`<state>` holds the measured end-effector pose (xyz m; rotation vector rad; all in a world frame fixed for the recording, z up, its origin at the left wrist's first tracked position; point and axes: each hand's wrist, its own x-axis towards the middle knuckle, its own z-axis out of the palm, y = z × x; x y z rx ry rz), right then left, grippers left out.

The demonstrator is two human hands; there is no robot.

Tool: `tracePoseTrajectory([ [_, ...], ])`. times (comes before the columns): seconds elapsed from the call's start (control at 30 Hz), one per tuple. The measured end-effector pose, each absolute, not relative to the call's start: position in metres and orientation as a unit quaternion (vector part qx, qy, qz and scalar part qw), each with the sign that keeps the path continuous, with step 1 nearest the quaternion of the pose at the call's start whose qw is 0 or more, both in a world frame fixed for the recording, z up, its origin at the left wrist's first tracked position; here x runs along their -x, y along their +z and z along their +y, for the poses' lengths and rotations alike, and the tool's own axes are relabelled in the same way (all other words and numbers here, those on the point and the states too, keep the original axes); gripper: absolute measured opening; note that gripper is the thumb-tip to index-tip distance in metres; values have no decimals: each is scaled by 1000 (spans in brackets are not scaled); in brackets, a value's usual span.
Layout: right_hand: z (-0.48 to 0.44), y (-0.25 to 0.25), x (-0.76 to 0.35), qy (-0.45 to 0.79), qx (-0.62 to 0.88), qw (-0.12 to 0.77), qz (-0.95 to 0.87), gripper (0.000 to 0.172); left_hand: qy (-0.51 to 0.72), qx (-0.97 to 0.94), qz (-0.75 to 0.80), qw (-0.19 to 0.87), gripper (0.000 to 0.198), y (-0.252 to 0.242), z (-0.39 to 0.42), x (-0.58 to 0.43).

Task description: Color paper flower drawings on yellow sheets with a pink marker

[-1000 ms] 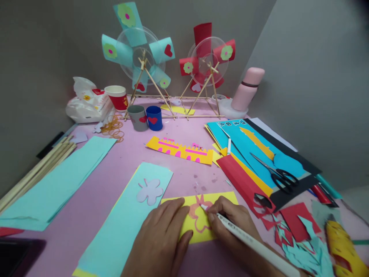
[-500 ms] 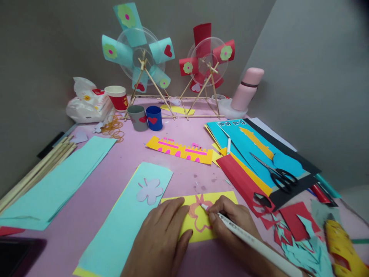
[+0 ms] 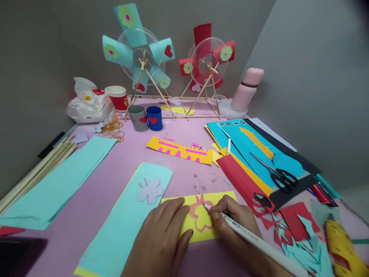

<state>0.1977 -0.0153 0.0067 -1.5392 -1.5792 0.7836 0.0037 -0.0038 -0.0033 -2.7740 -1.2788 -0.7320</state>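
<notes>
Since the frame half a second ago, the right hand (image 3: 242,217) has edged a little to its right, carrying the marker (image 3: 259,243) tip along the upper part of the pink butterfly drawing (image 3: 201,230); the left hand looks unmoved. From my end of the head camera, I see that drawing on a yellow sheet (image 3: 188,223) lying on the pink tabletop (image 3: 184,179), between the two hands. Its upper left is coloured in, while the lower wings are mostly outline. That right hand is pinched around the white marker near its tip; I can't tell whether the tip touches the paper. I have the left hand (image 3: 161,236) lying flattened over the sheet's left side, fingers close together, thumb slightly apart.

Just left of it, a lilac butterfly cutout (image 3: 150,190) rests on a light-blue strip (image 3: 121,227). Beyond the sheet, I make out an orange strip (image 3: 178,150) with pink pieces. Over to the right lie black-handled scissors (image 3: 276,173) on blue paper, with a pile of scraps (image 3: 308,248) nearer me. Farthest back stand a light-blue wheel (image 3: 143,63) and a red wheel (image 3: 212,68) on stick frames.
</notes>
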Motion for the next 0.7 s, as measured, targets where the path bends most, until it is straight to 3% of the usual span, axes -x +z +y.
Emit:
tracePoseTrajectory([
  [0.7, -13, 9, -197, 264, 620, 350, -651, 13, -235, 885, -401, 5, 30, -6, -4, -2],
])
